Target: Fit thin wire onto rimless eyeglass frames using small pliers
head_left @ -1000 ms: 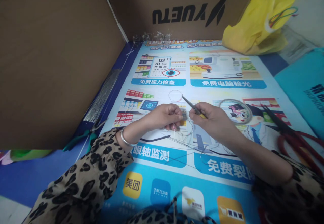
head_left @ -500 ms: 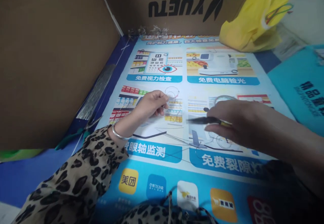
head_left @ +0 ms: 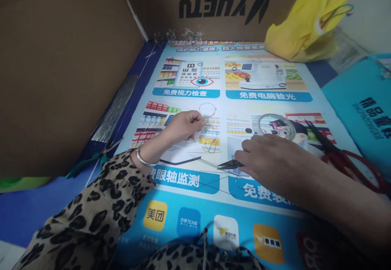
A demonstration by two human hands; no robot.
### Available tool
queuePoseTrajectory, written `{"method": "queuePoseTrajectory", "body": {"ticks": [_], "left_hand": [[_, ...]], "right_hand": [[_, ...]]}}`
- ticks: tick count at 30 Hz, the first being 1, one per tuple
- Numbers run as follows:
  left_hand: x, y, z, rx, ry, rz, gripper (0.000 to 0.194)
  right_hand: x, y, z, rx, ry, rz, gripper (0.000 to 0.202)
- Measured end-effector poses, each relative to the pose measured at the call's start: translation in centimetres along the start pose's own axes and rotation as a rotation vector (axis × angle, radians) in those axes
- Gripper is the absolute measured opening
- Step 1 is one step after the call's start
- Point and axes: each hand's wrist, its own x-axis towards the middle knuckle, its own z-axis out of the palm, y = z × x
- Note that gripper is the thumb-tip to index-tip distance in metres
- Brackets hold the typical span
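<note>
My left hand (head_left: 188,126) is closed in a pinch on a thin wire (head_left: 210,139) that loops to its right. My right hand (head_left: 259,152) wraps round dark-tipped pliers (head_left: 230,164), whose jaws point left over the poster, near several thin straight wires (head_left: 209,167). The handles are hidden in the palm. Just beyond my right hand lies a round clear ring or roll (head_left: 277,126). Red-handled scissors (head_left: 351,160) rest to the right, partly behind my forearm.
A printed poster (head_left: 195,200) covers the table. Cardboard panels (head_left: 61,66) stand left and behind. Green-handled pliers (head_left: 102,156) and silvery strands (head_left: 117,109) lie at the left. A yellow bag (head_left: 296,38) and a turquoise bag (head_left: 363,99) are at the right.
My right hand has moved left and down with the pliers, which now show near the straight wires. The round ring and red scissors are more exposed. My left hand has barely moved.
</note>
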Motion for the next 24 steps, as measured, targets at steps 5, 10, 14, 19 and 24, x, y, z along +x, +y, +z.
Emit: {"method": "queuePoseTrajectory", "body": {"ticks": [5, 10, 14, 19, 24], "left_hand": [[0.2, -0.5, 0.2, 0.233, 0.136, 0.151, 0.015], [-0.1, -0.8, 0.0, 0.576, 0.240, 0.266, 0.020], [-1.7, 0.8, -0.9, 0.790, 0.257, 0.298, 0.025], [-4.2, 2.9, -1.2, 0.835, -0.140, 0.384, 0.018], [-5.2, 2.5, 0.4, 0.770, -0.270, 0.494, 0.017]], "right_hand": [[0.7, 0.0, -0.1, -0.107, 0.039, 0.080, 0.016], [2.0, 0.0, 0.7, -0.001, 0.048, 0.136, 0.012], [2.1, 0.4, 1.2, 0.072, 0.018, 0.131, 0.013], [1.1, 1.5, 0.5, 0.095, 0.005, 0.130, 0.017], [0.8, 2.1, 0.3, 0.061, 0.040, 0.175, 0.018]]}}
